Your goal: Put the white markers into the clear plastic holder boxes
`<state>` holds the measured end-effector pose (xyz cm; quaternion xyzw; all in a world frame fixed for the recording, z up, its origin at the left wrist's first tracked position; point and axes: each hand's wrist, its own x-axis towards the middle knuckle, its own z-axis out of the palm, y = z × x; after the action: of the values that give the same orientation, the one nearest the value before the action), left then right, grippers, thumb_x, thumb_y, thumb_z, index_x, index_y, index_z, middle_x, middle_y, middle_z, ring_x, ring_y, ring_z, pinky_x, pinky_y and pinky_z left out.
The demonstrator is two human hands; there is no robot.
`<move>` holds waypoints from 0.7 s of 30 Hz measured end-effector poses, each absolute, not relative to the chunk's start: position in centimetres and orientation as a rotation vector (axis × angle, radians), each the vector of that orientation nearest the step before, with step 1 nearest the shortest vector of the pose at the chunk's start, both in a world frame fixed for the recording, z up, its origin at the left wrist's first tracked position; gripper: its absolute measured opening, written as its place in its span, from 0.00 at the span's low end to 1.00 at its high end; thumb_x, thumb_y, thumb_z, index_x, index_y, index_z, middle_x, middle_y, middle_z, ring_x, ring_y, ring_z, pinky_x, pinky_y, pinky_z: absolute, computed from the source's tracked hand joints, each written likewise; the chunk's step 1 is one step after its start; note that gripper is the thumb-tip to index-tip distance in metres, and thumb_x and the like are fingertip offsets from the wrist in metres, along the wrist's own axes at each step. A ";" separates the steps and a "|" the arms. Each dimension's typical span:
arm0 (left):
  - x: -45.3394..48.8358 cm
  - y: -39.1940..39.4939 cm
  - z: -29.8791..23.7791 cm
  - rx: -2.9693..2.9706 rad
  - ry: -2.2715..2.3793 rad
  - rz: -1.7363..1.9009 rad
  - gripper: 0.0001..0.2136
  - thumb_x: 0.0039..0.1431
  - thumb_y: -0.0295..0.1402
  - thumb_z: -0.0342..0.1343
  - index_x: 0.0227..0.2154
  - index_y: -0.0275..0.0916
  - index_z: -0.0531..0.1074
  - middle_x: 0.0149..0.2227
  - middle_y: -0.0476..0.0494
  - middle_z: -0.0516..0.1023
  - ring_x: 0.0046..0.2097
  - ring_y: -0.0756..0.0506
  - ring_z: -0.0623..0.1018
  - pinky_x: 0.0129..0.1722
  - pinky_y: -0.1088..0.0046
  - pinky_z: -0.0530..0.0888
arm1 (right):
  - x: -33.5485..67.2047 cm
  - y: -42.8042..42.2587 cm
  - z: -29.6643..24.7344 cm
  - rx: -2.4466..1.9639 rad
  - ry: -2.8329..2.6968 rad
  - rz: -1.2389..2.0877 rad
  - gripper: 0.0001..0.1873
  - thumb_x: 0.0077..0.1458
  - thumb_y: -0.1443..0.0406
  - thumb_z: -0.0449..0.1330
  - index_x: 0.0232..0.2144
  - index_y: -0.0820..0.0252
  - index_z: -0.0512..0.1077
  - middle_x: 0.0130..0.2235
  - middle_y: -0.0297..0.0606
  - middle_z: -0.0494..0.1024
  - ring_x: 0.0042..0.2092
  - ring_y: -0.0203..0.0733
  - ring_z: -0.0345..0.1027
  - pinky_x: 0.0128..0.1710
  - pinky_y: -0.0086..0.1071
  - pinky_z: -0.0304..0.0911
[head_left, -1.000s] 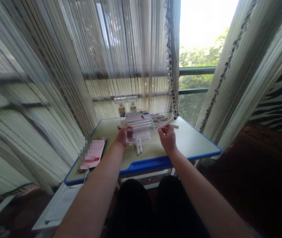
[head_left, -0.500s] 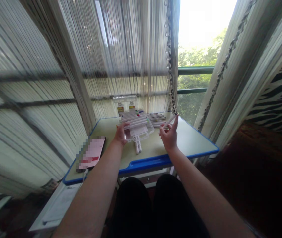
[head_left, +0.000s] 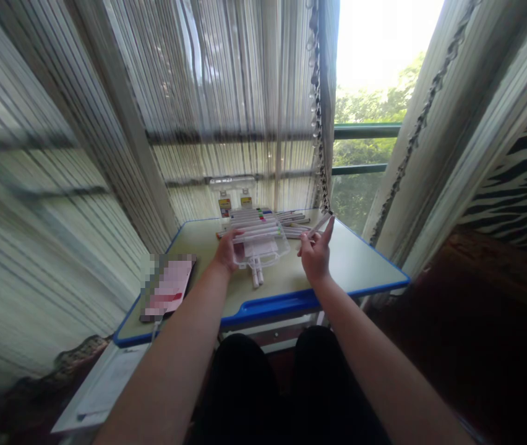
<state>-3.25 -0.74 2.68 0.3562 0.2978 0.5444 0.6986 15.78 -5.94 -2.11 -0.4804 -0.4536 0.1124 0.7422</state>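
Closest to me, below both sets of fingers, are two knees in dark cloth [head_left: 245, 377]. Low on the left, nearer than the left fingers, some papers [head_left: 110, 380] lie on a white surface [head_left: 66, 417] below the level of the worktop [head_left: 351, 266], which is pale with a blue rim. On the worktop, left of the left fingers, is a flat device [head_left: 171, 287] with a pink, partly blurred screen. Just nearer than the gap between the hands, two pale markers [head_left: 258, 278] lie side by side, their far ends under a clear case.

My view shows the left hand [head_left: 226, 253] with its fingers closed on the left edge of the clear case [head_left: 270, 256]; a row of white markers [head_left: 258, 227] lies in it, right of those fingers. The right hand [head_left: 315, 256] pinches a single white marker [head_left: 318, 227], slanting away to the right, the index finger stretched out beside it. Beyond and between the fingers, loose markers [head_left: 295, 217] are scattered. Farther off, beyond the left fingers, a clear plastic panel [head_left: 233, 185] with two yellow labels stands upright. Beyond everything hang striped curtains [head_left: 245, 80]; past the right fingers, a window gap shows a green railing [head_left: 368, 131] and leafy trees [head_left: 370, 105].
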 end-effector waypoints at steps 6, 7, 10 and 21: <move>-3.1 -1.0 2.9 0.750 0.663 1.207 0.18 0.41 0.29 0.55 0.39 0.37 0.76 0.38 0.40 0.82 0.44 0.35 0.82 0.43 0.54 0.79 | 15.6 -5.8 -2.1 -1.031 -0.988 0.441 0.47 0.56 0.62 0.51 0.70 0.56 0.30 0.35 0.34 0.79 0.17 0.31 0.57 0.15 0.24 0.58; -3.0 -1.1 3.0 0.749 0.663 1.210 0.19 0.40 0.29 0.55 0.40 0.36 0.76 0.38 0.40 0.82 0.43 0.35 0.82 0.43 0.54 0.79 | 15.5 -5.8 -2.2 -1.034 -1.005 0.443 0.46 0.56 0.62 0.51 0.70 0.56 0.31 0.36 0.36 0.80 0.17 0.31 0.57 0.15 0.25 0.58; -3.0 -1.2 3.1 0.751 0.673 1.224 0.20 0.41 0.29 0.55 0.41 0.35 0.76 0.37 0.40 0.82 0.42 0.36 0.82 0.43 0.55 0.79 | 15.4 -5.7 -2.2 -1.056 -1.059 0.425 0.46 0.57 0.62 0.51 0.70 0.57 0.33 0.38 0.39 0.80 0.16 0.30 0.58 0.14 0.25 0.59; -3.1 -0.7 2.6 0.766 0.658 1.240 0.16 0.43 0.28 0.54 0.38 0.36 0.75 0.34 0.41 0.82 0.43 0.36 0.82 0.43 0.56 0.79 | 15.3 -6.3 -1.9 -1.066 -1.122 0.341 0.38 0.64 0.59 0.49 0.71 0.53 0.39 0.45 0.45 0.80 0.19 0.30 0.65 0.17 0.24 0.64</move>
<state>-3.10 -0.69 2.65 0.3433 0.2949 0.5559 0.6973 15.34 -6.29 -1.92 -0.4791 -0.5040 0.1533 0.7022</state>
